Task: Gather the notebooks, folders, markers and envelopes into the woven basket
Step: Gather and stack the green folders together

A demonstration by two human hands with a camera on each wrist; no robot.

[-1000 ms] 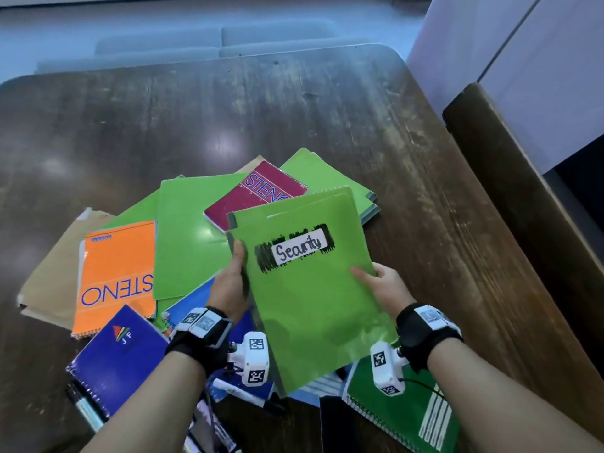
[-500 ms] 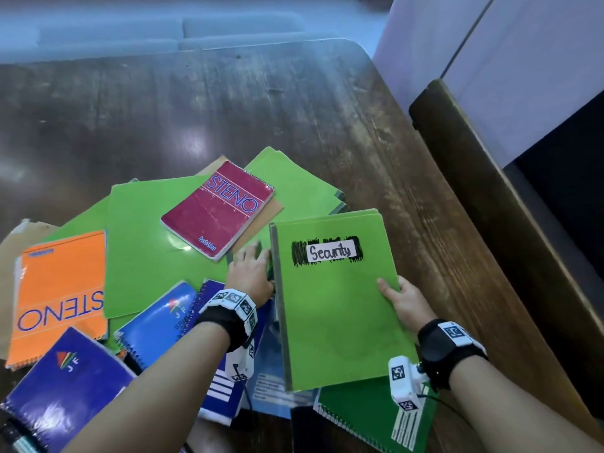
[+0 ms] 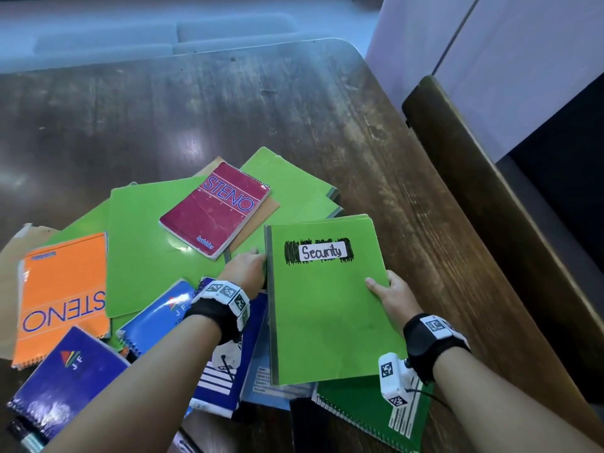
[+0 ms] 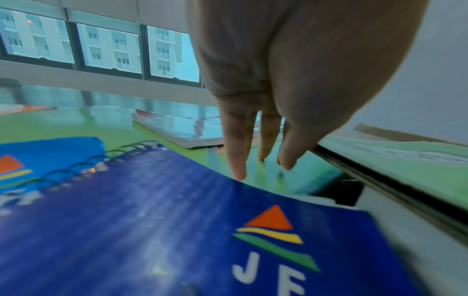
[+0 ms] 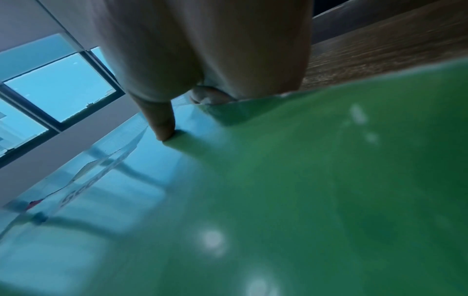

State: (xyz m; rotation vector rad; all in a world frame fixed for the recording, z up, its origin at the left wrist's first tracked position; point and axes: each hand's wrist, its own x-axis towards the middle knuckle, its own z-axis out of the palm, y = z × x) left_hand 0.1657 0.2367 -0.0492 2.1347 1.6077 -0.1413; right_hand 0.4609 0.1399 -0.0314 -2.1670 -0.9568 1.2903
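On the wooden table (image 3: 327,103), a heap of stationery, no woven basket in any view, so the destination can't be placed. Green "Security" folder (image 3: 330,305) sits at the right of the heap, over a pale blue book and a dark green spiral notebook (image 3: 369,416). Right hand (image 3: 390,294) clamps its right edge: thumb on the cover, other fingers out of sight under it. Left hand (image 3: 246,269) is at the folder's spine side; wrist view shows fingers (image 4: 236,152) straight and slightly spread, tips pointing down onto the green sheet below, nothing gripped. Can't tell if the thumb touches the spine.

Rest of heap: maroon STENO pad (image 3: 215,207) on a large green folder (image 3: 147,243), orange STENO pad (image 3: 62,299) at left, blue JF spiral notebooks (image 3: 65,377) near the left forearm, a brown envelope (image 3: 19,243) poking out at the far left. Nothing looks gathered yet; early in the task.

Risks, as judgement:
- One-edge hold on a glossy, floppy folder: it may sag or slip from the thumb if lifted without left-hand support.
- The folder seems to hold several layers; tilting it open-side down could spill them.
- Lifting may drag the books beneath; the dark green notebook is near the table's front edge and could go off.
- Left wrist camera hangs just over the blue notebooks and may snag a spiral.
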